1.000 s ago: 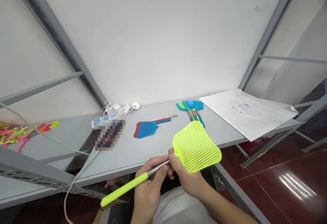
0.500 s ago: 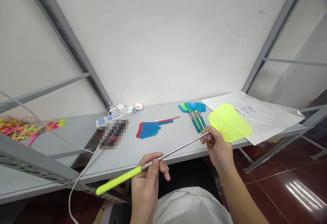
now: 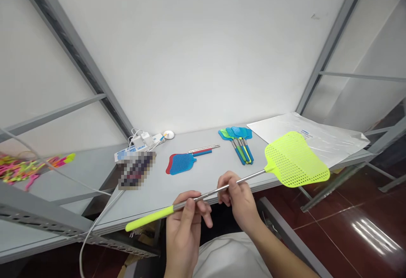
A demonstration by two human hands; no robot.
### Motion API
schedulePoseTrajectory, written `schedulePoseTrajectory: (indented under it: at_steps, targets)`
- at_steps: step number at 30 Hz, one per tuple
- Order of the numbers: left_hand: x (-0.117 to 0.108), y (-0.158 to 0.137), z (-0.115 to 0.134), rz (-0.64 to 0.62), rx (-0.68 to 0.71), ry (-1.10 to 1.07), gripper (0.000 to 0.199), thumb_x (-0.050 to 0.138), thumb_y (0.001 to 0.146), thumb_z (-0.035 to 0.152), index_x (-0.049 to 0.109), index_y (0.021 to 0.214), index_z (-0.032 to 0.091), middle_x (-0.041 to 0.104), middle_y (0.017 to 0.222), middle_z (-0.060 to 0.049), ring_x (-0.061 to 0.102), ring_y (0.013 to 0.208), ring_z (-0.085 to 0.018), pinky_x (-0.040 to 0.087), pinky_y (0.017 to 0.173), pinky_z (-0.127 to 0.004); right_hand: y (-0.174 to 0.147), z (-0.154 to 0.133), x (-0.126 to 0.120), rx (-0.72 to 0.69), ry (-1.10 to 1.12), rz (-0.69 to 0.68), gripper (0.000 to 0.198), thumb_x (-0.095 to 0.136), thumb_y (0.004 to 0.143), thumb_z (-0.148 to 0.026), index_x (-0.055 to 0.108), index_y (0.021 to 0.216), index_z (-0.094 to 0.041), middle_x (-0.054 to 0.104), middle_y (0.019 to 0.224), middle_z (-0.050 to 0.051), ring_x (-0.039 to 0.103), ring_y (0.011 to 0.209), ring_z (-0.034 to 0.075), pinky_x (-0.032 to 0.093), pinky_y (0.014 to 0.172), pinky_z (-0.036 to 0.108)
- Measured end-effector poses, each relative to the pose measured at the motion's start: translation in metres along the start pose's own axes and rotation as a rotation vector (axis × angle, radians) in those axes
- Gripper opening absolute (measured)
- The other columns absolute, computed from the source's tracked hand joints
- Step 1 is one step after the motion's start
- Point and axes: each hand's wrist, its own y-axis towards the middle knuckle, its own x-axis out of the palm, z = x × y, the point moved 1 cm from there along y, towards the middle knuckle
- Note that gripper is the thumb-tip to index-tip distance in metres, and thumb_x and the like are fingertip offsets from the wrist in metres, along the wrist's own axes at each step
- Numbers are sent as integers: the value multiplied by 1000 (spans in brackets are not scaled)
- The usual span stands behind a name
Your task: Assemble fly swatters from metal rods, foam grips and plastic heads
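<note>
A yellow fly swatter (image 3: 298,159) with a metal telescopic rod is held slantwise above the front edge of the table. My left hand (image 3: 187,223) is closed on the rod just beyond the yellow grip. Further up, between that hand and the perforated head, my right hand (image 3: 239,200) pinches the rod. Behind them on the table lie a blue swatter head (image 3: 181,164), partly over a red swatter head (image 3: 168,166), with loose rods and grips (image 3: 203,149) beside them. To the right rests a pile of blue and green fly swatters (image 3: 238,143).
A white plastic bag (image 3: 282,126) lies at the table's right end, behind the swatter head. At the left are a power strip (image 3: 127,151) with plugs, a white cable (image 3: 95,231) and a blurred-out item (image 3: 136,170). Colourful small pieces (image 3: 28,168) sit further left beyond a metal post.
My right hand has slid down the rod toward my left hand, away from the swatter head. The yellow head now shows whole, with its neck. The left hand keeps its hold.
</note>
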Motion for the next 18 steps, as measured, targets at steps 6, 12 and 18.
schedulePoseTrajectory:
  at_steps: [6,12,18]
  targets:
    - [-13,10,9,44,113,-28,20,70,86,39,68,92,20,58,63,4,55,49,-9,55,69,-30,11,-16,-20,-136,196,326,48,37,98,-56,67,103,-19,48,56,-3,39,52,13,35,53,28]
    - [-12,9,6,87,136,-22,22,73,83,40,67,90,20,57,64,5,53,48,-7,56,70,-31,4,-19,-13,-120,116,430,42,45,97,-45,72,109,-15,56,58,0,40,53,12,35,54,28]
    - [-17,10,-4,91,89,43,25,74,82,42,70,90,19,62,64,2,57,52,-10,56,68,-30,0,-10,-5,-72,64,419,40,50,94,-47,75,103,-17,60,59,2,44,51,13,35,51,28]
